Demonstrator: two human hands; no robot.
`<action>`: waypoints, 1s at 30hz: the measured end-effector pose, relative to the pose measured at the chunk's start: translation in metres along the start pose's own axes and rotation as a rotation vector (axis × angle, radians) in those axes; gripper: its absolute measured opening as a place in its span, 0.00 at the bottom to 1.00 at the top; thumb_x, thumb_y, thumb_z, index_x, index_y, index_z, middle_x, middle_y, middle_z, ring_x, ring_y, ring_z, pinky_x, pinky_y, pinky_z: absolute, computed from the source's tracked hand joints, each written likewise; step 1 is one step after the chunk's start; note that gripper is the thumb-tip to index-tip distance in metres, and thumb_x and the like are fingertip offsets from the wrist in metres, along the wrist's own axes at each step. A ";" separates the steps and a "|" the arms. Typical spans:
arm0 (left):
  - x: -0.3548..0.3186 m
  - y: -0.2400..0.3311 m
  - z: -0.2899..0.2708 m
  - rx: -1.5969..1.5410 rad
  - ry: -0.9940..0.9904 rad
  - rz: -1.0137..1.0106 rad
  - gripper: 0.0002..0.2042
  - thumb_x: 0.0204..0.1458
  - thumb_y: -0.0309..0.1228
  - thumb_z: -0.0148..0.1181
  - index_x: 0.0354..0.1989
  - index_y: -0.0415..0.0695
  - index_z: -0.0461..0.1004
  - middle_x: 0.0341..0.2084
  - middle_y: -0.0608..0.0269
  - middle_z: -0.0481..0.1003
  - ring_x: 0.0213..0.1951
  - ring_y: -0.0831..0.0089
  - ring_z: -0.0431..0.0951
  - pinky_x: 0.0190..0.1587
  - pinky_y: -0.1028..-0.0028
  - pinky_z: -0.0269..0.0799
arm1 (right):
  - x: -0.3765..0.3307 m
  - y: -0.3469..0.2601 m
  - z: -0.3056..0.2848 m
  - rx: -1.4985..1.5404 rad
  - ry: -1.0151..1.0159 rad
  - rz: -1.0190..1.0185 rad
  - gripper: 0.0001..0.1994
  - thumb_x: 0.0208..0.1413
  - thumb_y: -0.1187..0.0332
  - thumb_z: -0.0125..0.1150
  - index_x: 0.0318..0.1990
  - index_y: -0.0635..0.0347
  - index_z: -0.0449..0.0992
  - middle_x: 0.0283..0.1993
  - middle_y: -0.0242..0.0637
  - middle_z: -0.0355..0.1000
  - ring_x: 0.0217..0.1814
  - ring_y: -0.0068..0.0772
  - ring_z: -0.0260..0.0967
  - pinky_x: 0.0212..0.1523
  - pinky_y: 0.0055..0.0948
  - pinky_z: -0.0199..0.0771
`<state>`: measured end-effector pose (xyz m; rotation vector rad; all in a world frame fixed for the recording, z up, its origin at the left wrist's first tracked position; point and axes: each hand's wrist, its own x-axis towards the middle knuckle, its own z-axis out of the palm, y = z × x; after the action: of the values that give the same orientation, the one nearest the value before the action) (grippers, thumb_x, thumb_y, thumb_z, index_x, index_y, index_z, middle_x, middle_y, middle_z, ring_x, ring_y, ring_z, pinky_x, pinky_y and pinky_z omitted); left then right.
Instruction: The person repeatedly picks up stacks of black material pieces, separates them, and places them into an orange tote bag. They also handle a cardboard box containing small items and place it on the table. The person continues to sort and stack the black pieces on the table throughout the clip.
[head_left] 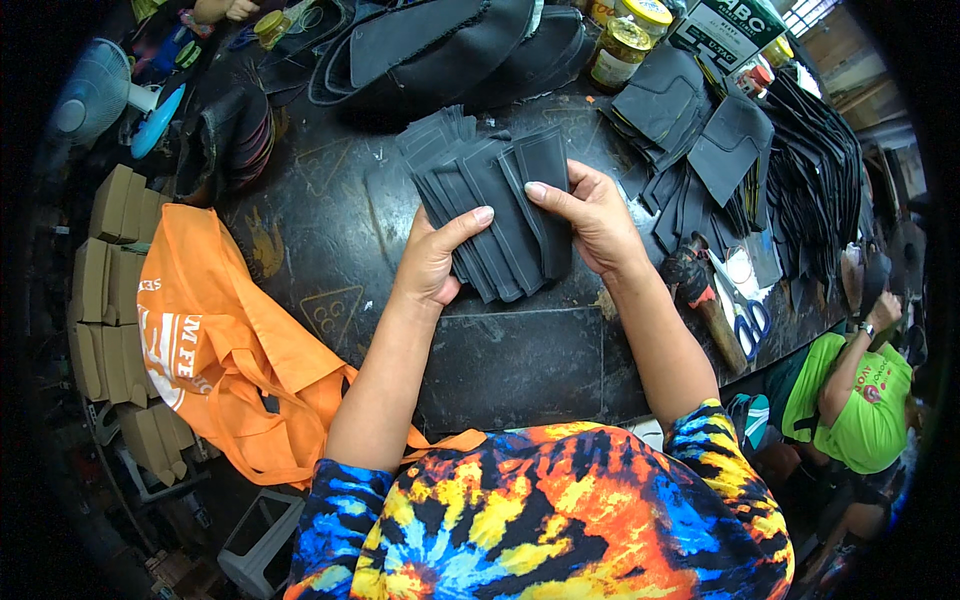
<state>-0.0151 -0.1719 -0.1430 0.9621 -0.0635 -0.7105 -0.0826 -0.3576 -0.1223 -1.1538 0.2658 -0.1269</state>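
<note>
Head view: we hold a fanned stack of dark grey cut pieces [500, 215] between both hands, just above the black bench [520, 360]. Our left hand [435, 262] closes on the lower left edge of the stack, thumb lying across the top piece, fingers hidden beneath. Our right hand [590, 215] clamps the right edge, thumb pressing on the outermost piece near its top corner. The hands sit close together, with only the stack between them. The pieces run lengthwise away from us, slightly tilted so their far ends lean left and their near ends splay just below our palms; the right hand is nearer to the top piece. Beyond the right hand, two glass jars with yellow lids [630, 35] stand on the bench; we cannot tell what is in them. To the right of that hand lie more piles of dark cut pieces [720, 140], and nearer us a hammer [705, 295] and blue-handled scissors [748, 318]. Left of the left hand, an orange cloth bag [225, 340] hangs over the bench edge.
</note>
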 end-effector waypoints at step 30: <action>0.002 -0.001 -0.002 -0.022 -0.016 -0.015 0.29 0.49 0.28 0.65 0.61 0.37 0.65 0.51 0.52 0.75 0.53 0.62 0.77 0.57 0.62 0.76 | 0.003 0.003 0.001 0.114 0.033 -0.019 0.15 0.61 0.72 0.64 0.53 0.66 0.74 0.49 0.38 0.79 0.48 0.26 0.77 0.53 0.28 0.77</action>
<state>-0.0134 -0.1717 -0.1454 0.9365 -0.0626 -0.7321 -0.0797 -0.3562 -0.1252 -1.0424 0.2730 -0.1760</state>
